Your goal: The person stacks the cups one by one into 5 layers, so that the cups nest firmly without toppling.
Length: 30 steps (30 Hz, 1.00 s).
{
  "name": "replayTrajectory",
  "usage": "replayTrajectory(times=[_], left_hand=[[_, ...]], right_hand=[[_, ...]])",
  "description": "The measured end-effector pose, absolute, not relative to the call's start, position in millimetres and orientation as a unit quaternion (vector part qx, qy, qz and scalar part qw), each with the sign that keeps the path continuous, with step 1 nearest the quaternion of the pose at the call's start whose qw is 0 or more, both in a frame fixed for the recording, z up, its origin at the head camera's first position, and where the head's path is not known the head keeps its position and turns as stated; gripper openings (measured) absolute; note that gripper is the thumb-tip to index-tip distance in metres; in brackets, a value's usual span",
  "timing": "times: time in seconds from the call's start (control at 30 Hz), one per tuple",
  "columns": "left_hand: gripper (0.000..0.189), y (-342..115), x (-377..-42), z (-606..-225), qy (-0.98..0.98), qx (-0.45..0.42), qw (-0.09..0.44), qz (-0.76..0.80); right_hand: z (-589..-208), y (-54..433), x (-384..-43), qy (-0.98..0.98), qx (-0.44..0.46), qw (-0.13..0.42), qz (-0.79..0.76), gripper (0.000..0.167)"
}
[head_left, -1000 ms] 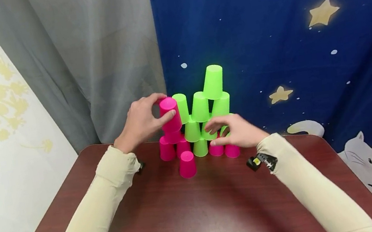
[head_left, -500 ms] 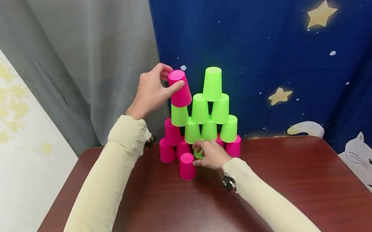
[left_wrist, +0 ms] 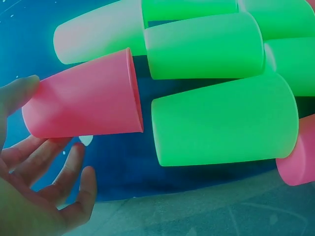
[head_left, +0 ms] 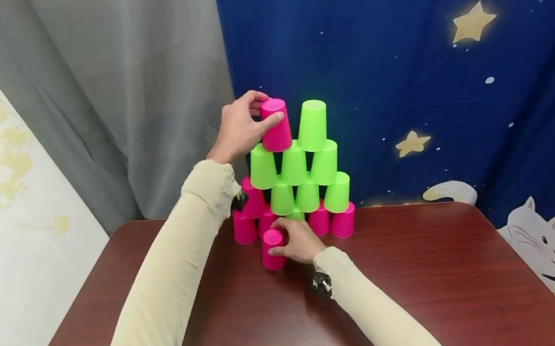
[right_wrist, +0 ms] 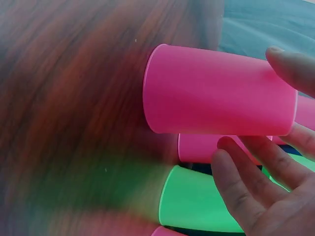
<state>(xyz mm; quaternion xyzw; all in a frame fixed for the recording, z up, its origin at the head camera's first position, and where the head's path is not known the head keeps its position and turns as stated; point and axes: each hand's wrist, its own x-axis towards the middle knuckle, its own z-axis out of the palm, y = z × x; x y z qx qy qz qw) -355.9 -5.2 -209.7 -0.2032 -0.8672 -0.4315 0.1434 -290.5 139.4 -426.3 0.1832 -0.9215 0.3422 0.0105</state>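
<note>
My left hand pinches an upside-down pink cup near its closed end, thumb on one side and fingers on the other. In the left wrist view that pink cup shows a small gap between its rim and the green cup below. In front of the stack, my right hand grips another upside-down pink cup between thumb and fingers. The right wrist view has this pink cup with its rim close over the table. One green cup tops the stack at right.
A tiered stack of upside-down cups stands near the table's back edge: green cups in the middle, pink cups along the bottom. Behind the brown table hang a grey curtain and a blue starry curtain.
My left hand has carried its pink cup up and right, from the stack's left side to above the green cups. My right hand has come down and left and taken hold of the front pink cup.
</note>
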Motion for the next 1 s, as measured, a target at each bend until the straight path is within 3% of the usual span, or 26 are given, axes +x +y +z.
replayTrajectory(times=[0.67,1.0], left_hand=[[0.063,-7.9,-363.7,-222.8,-0.875,-0.186,0.108,-0.434],[0.063,-37.3,-357.7,-242.3,-0.876,-0.169,0.122,-0.434]], right_hand=[[-430.8,138.7,-286.6,-0.913,0.168,0.027,0.370,0.044],[-426.5,148.3,-288.8,-0.915,0.180,0.022,0.360,0.047]])
